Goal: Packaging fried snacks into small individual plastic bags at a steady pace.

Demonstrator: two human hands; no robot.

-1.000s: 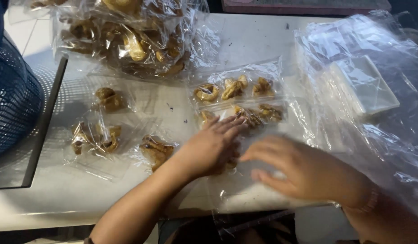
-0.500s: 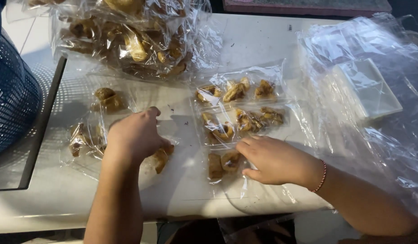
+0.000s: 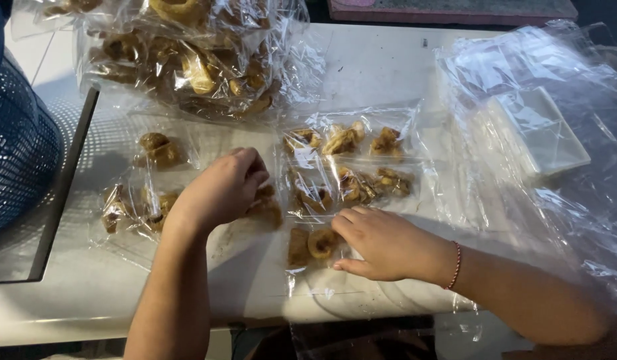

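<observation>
The left hand lay curled, knuckles up, over a small brown fried snack piece that sat inside a clear plastic packet on the white worktop; its fingertips pressed on the film there, but whether that grip had pinched anything I could not tell. The right hand rested flat, released, with fingers spread along the near edge of a second clear packet, touching the film just beside 2 round brown pieces in its nearest row.

Behind both packets stood a large clear bag heaped with the same brown snacks. To the right lay a loose pile of empty clear film over a white rectangular tray, and a blue mesh basket stood at the far left.

The film looked slippery and crumpled, so a sideways push might have slid a packet and jumbled its rows. Pressing hard could have cracked the brittle-looking pieces.
</observation>
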